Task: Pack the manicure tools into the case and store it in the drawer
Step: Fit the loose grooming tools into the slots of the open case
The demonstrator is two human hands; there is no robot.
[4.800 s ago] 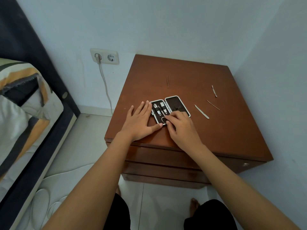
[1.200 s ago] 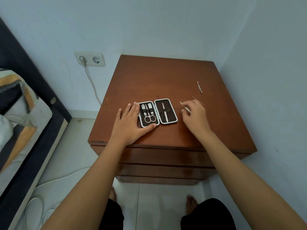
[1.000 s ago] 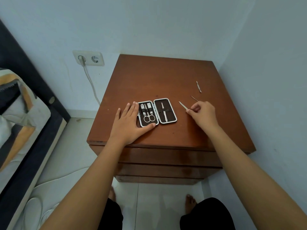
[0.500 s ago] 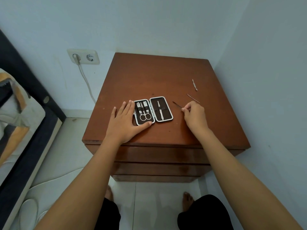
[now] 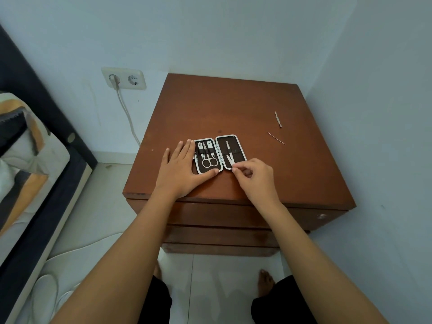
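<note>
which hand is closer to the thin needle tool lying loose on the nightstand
Right. The right hand is at the case's right half, down-left of the thin needle tool. The left hand lies flat past the case's far side.

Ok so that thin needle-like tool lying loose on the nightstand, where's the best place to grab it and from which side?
Pinch the thin needle-like tool near its middle, coming straight down from above with thumb and forefinger across its length. It lies flat on the nightstand top, slanted, with bare wood all round, so the sides are probably free. The right hand is nearer, though busy at the case.
</note>
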